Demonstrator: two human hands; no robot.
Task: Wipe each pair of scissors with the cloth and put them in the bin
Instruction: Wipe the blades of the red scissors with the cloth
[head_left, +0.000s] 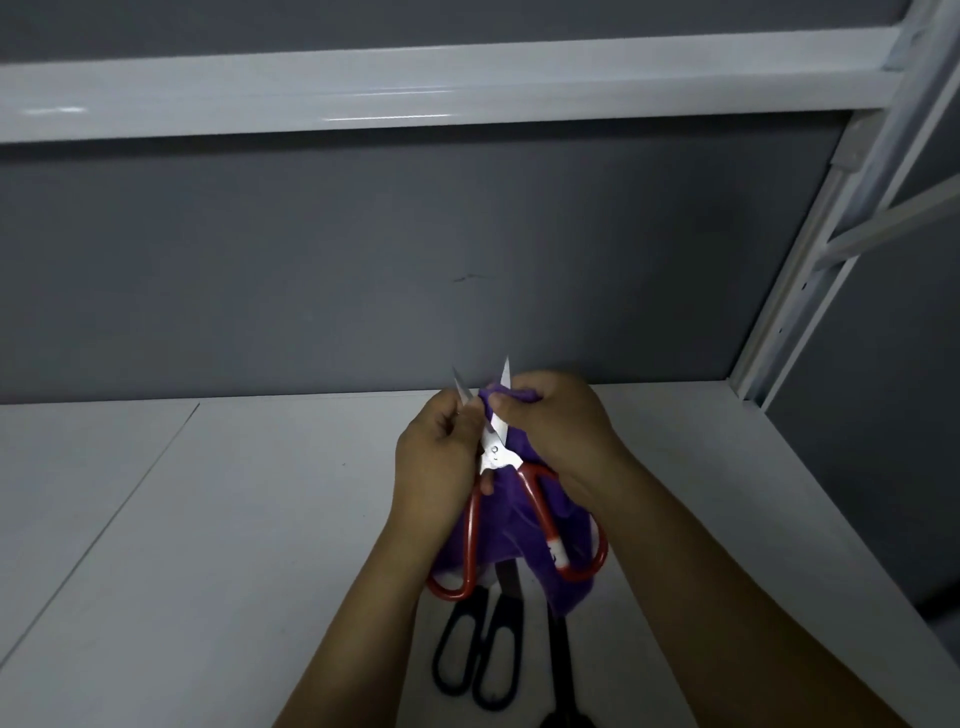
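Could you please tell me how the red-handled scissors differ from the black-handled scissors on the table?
The red-handled metal scissors are held up by the left hand, while the black-handled scissors lie on the white table. The red pair's blades are spread, the right hand pinching the purple cloth round one; the black pair's blades are hidden behind that cloth. Both have two looped handles.

White shelf board (156, 519), grey back panel (363, 260), white metal upright (810, 270)

A storeroom-like nook: white metal shelving rack (467, 88) against a plain grey wall (363, 260).
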